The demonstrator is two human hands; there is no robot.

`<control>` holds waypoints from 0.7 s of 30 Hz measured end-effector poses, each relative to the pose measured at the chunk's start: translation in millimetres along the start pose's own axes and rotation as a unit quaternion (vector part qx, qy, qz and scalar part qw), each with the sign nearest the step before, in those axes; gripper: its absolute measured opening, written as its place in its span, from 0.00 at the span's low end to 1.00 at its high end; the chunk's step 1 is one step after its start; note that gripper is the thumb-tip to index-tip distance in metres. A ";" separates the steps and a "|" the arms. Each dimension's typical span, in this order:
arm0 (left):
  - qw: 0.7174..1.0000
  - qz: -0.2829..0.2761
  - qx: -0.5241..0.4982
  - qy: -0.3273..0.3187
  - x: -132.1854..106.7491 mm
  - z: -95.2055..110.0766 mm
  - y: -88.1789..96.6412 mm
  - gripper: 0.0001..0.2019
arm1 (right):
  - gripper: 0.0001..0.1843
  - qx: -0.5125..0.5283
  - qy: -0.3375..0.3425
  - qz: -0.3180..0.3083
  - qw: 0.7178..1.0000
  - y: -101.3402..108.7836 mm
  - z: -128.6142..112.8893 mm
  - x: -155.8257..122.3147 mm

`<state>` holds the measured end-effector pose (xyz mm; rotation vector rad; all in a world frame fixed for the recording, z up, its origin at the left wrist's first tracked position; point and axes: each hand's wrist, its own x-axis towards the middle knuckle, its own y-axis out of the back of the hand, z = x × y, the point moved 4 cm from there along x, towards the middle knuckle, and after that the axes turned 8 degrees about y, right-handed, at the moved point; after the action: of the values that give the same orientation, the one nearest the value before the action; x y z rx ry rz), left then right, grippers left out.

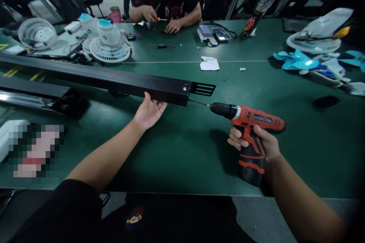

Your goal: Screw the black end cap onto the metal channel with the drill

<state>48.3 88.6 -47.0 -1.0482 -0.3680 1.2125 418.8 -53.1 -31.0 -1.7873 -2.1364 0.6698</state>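
A long black metal rail (pixel 114 79) stretches from the left edge to the table's middle, ending in a slotted black end piece (pixel 203 89). My left hand (pixel 148 112) cups the rail from below near that end, fingers curled up behind it. My right hand (pixel 253 142) grips the handle of a red and black cordless drill (pixel 248 129). The drill's thin bit (pixel 199 103) points left and meets the rail's end face just under the slotted piece.
The green table (pixel 185 152) carries white fan grilles and fan heads (pixel 108 43) at the back left and blue fan blades (pixel 302 62) at the right. Paper scraps (pixel 209 63) lie mid-table. A person opposite holds a small screwdriver (pixel 161 19). A second rail (pixel 28 97) lies at left.
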 end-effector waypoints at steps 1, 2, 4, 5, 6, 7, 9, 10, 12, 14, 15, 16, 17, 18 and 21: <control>1.000 -0.005 0.001 0.000 0.7 -0.2 1.0 0.25 | 0.25 0.001 0.000 0.003 1.000 0.1 -0.1 -0.4; 1.000 -0.010 0.002 -0.002 1.4 -0.4 1.8 0.25 | 0.26 0.002 0.000 0.005 1.000 0.1 -0.2 -0.6; 1.000 -0.018 0.004 -0.003 2.5 -0.7 2.7 0.25 | 0.26 0.003 -0.002 0.006 1.000 -0.1 -0.3 -0.8; 1.000 -0.019 0.006 -0.003 2.8 -0.8 2.6 0.25 | 0.25 0.004 0.000 0.006 1.000 -0.2 -0.6 -0.6; 1.000 -0.018 0.007 -0.003 2.9 -0.9 2.2 0.25 | 0.25 0.005 0.003 0.006 1.000 -0.3 -1.0 -0.3; 1.000 -0.015 0.007 -0.003 2.7 -0.7 1.6 0.25 | 0.25 0.005 0.005 0.004 1.000 -0.5 -1.1 0.1; 1.000 0.000 0.004 -0.003 2.0 -0.1 0.0 0.26 | 0.25 0.006 0.005 -0.002 1.000 -1.2 -1.1 0.6; 1.000 0.007 0.002 -0.002 1.4 0.2 -0.8 0.26 | 0.25 0.007 0.004 -0.003 1.000 -1.5 -1.0 0.7; 1.000 0.019 -0.001 0.001 0.4 0.9 -2.0 0.25 | 0.25 0.011 0.003 0.004 1.000 -1.5 -0.7 0.5; 1.000 0.022 -0.001 0.003 -0.1 1.3 -2.5 0.25 | 0.25 0.016 0.004 0.013 1.000 -1.1 -0.6 0.3; 1.000 0.020 -0.001 0.003 -0.2 1.4 -2.4 0.25 | 0.25 0.017 0.004 0.014 1.000 -0.9 -0.5 0.3; 1.000 0.017 -0.001 0.004 -0.1 1.5 -2.2 0.25 | 0.25 0.016 0.003 0.013 1.000 -0.7 -0.3 0.3; 1.000 0.012 -0.002 0.005 0.1 1.4 -1.9 0.25 | 0.25 0.014 0.001 0.009 1.000 -0.5 -0.2 0.4; 1.000 0.007 -0.004 0.006 0.3 1.3 -1.6 0.25 | 0.24 0.011 -0.001 0.006 1.000 -0.3 -0.1 0.6; 1.000 -0.004 -0.008 0.009 0.4 0.8 -1.1 0.26 | 0.24 0.003 -0.006 -0.003 1.000 0.4 0.0 0.7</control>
<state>48.5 89.4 -45.8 -1.0703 -0.3681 1.1932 419.0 -52.5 -31.2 -1.7770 -2.1456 0.6856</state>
